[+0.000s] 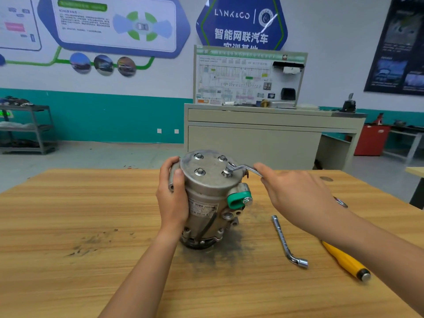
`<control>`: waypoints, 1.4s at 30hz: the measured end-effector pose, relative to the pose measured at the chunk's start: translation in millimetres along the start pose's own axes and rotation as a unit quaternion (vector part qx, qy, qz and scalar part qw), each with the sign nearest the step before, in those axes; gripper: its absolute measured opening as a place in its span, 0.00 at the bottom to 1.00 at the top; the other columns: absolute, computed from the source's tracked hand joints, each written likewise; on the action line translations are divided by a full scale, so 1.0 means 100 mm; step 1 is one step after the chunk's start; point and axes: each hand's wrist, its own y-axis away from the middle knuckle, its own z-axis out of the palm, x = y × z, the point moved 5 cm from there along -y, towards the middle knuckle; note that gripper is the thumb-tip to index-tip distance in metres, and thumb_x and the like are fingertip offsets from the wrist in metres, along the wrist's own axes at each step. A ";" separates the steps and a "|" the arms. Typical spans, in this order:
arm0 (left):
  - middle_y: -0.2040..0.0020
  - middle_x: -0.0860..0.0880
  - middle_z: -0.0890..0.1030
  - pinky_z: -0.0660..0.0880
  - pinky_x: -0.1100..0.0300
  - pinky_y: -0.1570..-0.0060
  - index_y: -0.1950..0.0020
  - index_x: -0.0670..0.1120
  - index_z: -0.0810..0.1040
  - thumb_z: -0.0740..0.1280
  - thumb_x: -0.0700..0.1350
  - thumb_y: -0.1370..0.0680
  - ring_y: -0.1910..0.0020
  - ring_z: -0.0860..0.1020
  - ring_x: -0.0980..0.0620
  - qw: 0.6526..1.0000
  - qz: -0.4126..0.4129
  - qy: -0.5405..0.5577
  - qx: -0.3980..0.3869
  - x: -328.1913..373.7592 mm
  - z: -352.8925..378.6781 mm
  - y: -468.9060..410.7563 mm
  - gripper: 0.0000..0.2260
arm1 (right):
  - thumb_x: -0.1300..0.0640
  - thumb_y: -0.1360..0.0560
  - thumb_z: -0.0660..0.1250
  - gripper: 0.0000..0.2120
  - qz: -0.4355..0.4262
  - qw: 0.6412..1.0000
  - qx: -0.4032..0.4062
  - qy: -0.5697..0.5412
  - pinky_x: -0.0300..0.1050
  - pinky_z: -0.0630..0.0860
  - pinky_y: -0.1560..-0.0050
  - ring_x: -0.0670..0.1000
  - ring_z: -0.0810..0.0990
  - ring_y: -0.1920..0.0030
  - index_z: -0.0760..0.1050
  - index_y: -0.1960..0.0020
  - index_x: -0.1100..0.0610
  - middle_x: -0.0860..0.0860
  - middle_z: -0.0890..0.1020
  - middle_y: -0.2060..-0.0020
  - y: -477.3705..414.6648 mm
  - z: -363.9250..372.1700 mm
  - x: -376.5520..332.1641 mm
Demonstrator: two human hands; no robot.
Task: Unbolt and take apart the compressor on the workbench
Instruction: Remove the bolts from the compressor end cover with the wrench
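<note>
left hand (172, 193): wrapped round the upper side of the compressor (206, 203), thumb up on the rim; most likely braces the body against the turning force.
right hand (296, 196): pinches the far end of the wrench (244, 168) between thumb and fingers, probably for the most leverage.
wrench: offset ring type, ring seated on the near-right bolt (226, 173), handle cranked clear of the plate edge.
near-right bolt: stands higher than the other three bolts (199, 172), thread showing beneath; seemingly part-way out.
compressor: upright on its pulley end, mid workbench (91, 226), bolted plate facing up so the heads meet the wrench squarely.
workbench: dark grime smeared round the compressor's base.
spare tools: L-shaped socket spanner (286, 242) lying to the right, apart from the compressor; yellow-handled screwdriver (346, 260) beyond it, partly under the right forearm; both kept within reach.
progress: early, judging by three bolts seated.
</note>
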 end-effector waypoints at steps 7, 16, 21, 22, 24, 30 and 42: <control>0.52 0.59 0.77 0.69 0.75 0.63 0.48 0.56 0.73 0.58 0.54 0.27 0.58 0.76 0.69 1.000 0.011 -0.010 -0.010 0.02 0.03 0.00 0.10 | 0.66 0.25 0.55 0.25 -0.035 0.995 -0.026 0.088 0.43 0.52 0.77 0.50 0.57 0.76 0.52 0.30 0.57 0.50 0.60 0.73 0.01 -0.21 -0.15; 0.51 0.57 0.77 0.72 0.69 0.56 0.46 0.50 0.74 0.55 0.58 0.30 0.54 0.75 0.66 0.999 0.016 0.019 0.026 -0.03 -0.08 -0.02 0.20 | 0.62 0.23 0.54 0.27 -0.018 0.998 -0.038 0.054 0.42 0.52 0.76 0.50 0.59 0.74 0.49 0.27 0.53 0.48 0.60 0.73 0.07 -0.07 -0.22; 0.51 0.57 0.77 0.71 0.72 0.57 0.47 0.51 0.74 0.55 0.56 0.28 0.54 0.75 0.67 0.998 0.017 0.031 0.046 -0.03 -0.16 0.00 0.16 | 0.66 0.26 0.56 0.27 -0.062 0.994 -0.013 0.090 0.42 0.52 0.77 0.52 0.63 0.75 0.53 0.29 0.60 0.52 0.65 0.72 -0.06 -0.25 -0.36; 0.51 0.58 0.77 0.70 0.73 0.58 0.48 0.53 0.74 0.55 0.54 0.27 0.54 0.75 0.68 0.998 0.018 0.032 0.051 -0.03 -0.16 0.01 0.13 | 0.67 0.26 0.56 0.27 -0.071 0.994 -0.012 0.086 0.42 0.53 0.77 0.54 0.70 0.70 0.53 0.29 0.62 0.53 0.69 0.68 -0.07 -0.28 -0.40; 0.53 0.61 0.77 0.69 0.74 0.58 0.49 0.56 0.73 0.55 0.54 0.27 0.55 0.75 0.69 0.998 0.017 0.036 0.058 -0.03 -0.17 0.02 0.11 | 0.67 0.25 0.55 0.28 -0.077 0.994 -0.010 0.080 0.41 0.53 0.76 0.55 0.74 0.63 0.51 0.28 0.63 0.52 0.74 0.61 -0.07 -0.30 -0.44; 0.52 0.61 0.77 0.69 0.75 0.58 0.49 0.56 0.73 0.55 0.58 0.29 0.54 0.75 0.70 0.997 0.016 0.039 0.058 -0.03 -0.15 0.04 0.14 | 0.52 0.29 0.67 0.17 -0.032 0.994 0.056 0.084 0.35 0.46 0.77 0.51 0.61 0.83 0.74 0.46 0.62 0.50 0.66 0.80 0.05 -0.28 -0.33; 0.49 0.61 0.77 0.72 0.73 0.55 0.44 0.53 0.74 0.56 0.51 0.26 0.52 0.75 0.70 1.000 0.004 0.006 0.027 -0.06 -0.03 -0.02 0.13 | 0.63 0.23 0.62 0.10 -0.183 0.966 0.180 0.017 0.62 0.63 0.36 0.56 0.79 0.46 0.76 0.45 0.64 0.59 0.80 0.47 -0.96 0.19 -0.02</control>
